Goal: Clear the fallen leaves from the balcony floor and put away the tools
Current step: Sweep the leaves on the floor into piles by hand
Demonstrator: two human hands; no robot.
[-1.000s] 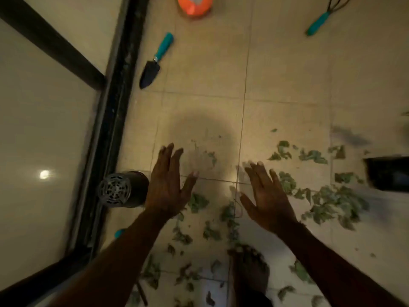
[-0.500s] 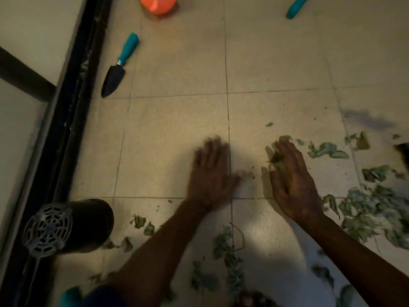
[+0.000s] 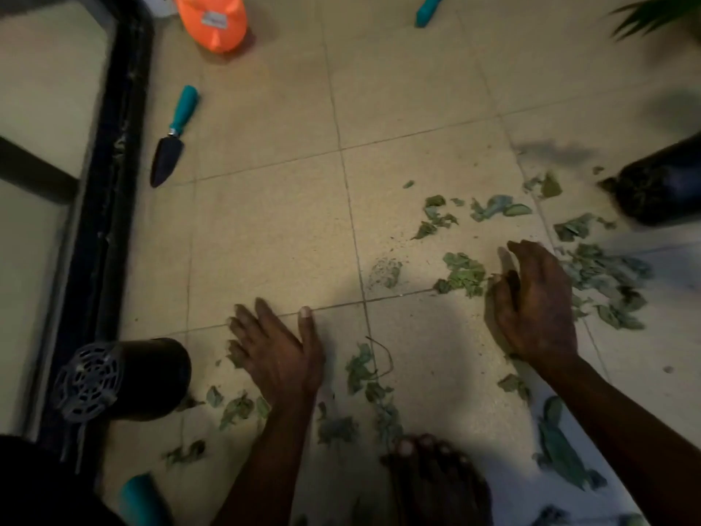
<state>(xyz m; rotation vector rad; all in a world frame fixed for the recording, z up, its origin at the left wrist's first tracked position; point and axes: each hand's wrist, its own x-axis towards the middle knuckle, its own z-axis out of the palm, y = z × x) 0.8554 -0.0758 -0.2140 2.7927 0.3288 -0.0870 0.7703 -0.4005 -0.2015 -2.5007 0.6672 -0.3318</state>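
Note:
Green fallen leaves [image 3: 464,273] lie scattered over the beige tiled floor [image 3: 265,229], thickest at the right [image 3: 607,275] and near my bare foot [image 3: 436,476]. My left hand [image 3: 277,351] lies flat on the tiles, fingers spread, with small leaves beside its fingers. My right hand [image 3: 531,305] rests palm down with fingers apart, between two leaf clumps and touching the left one. A hand trowel [image 3: 172,138] with a teal handle lies at the upper left. A second teal tool handle [image 3: 428,7] shows at the top edge.
A black cylinder with a grille end [image 3: 121,377] lies left of my left hand, by the black door track [image 3: 102,206]. An orange cap [image 3: 212,19] sits at the top. A dark plant pot [image 3: 660,187] stands at the right. Another teal object [image 3: 142,499] shows at the bottom left.
Both hands have drawn back toward me and apart, the right one sweeping rightward into the leaf pile, the left one lower and to the left. The view has shifted as well.

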